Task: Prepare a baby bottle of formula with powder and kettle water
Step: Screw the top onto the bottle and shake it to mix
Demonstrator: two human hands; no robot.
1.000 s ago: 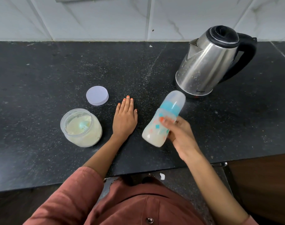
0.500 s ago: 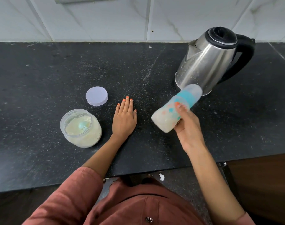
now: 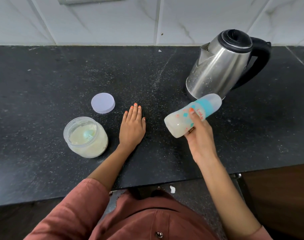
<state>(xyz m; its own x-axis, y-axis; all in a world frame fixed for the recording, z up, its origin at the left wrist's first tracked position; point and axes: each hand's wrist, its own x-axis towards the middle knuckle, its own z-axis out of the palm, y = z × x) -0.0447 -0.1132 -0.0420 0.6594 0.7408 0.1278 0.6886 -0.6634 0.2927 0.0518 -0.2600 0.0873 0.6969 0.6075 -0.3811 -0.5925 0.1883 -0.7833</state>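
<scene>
Your right hand (image 3: pixel 199 134) grips the capped baby bottle (image 3: pixel 191 115) of milky formula, tilted above the black counter (image 3: pixel 43 75) before the steel kettle (image 3: pixel 222 66), while your left hand (image 3: pixel 132 126) lies flat, released, beside the open powder jar (image 3: pixel 86 136).

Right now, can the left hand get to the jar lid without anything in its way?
Probably yes. The left hand lies flat and empty on the counter, and the lid sits just ahead to its left, with bare counter between. The open jar stands nearer, off that path.
</scene>
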